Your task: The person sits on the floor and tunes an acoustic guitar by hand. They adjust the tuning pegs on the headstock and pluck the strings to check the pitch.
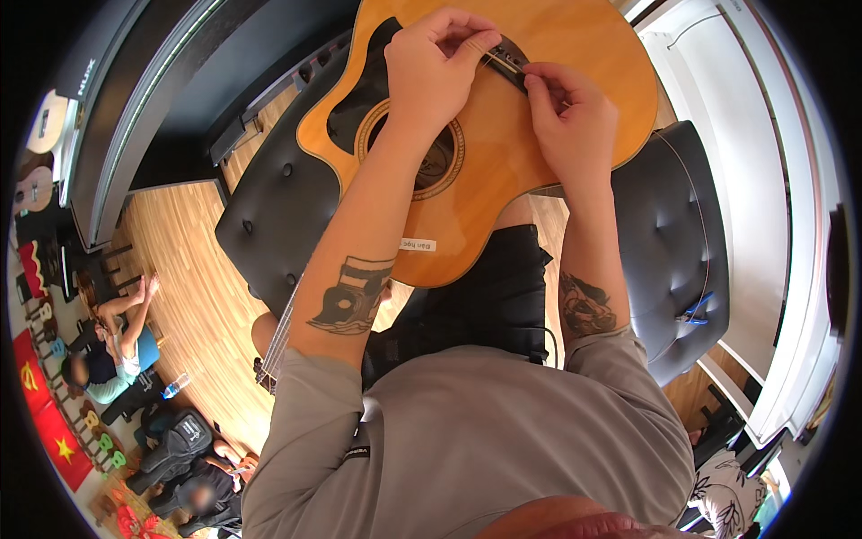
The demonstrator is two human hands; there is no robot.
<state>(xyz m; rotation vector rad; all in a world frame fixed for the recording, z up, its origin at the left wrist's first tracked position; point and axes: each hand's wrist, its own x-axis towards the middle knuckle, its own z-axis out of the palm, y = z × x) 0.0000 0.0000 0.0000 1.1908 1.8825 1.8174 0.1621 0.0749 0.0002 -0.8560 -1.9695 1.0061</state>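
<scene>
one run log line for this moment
left hand: fingertips together near bridge | right hand: fingertips at bridge's right end | guitar: soundhole facing up | blue-handled tool: on black seat

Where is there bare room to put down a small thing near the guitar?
Left black seat: bare padding between guitar and wooden floor. Right black seat: bare strip between right forearm and thin strand. Crowded: the bridge, between left hand and right hand.

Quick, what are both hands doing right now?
Left hand: pinched closed by the guitar bridge; anything held is unclear.
Right hand: pinched closed beside it; anything held is unclear.
</scene>
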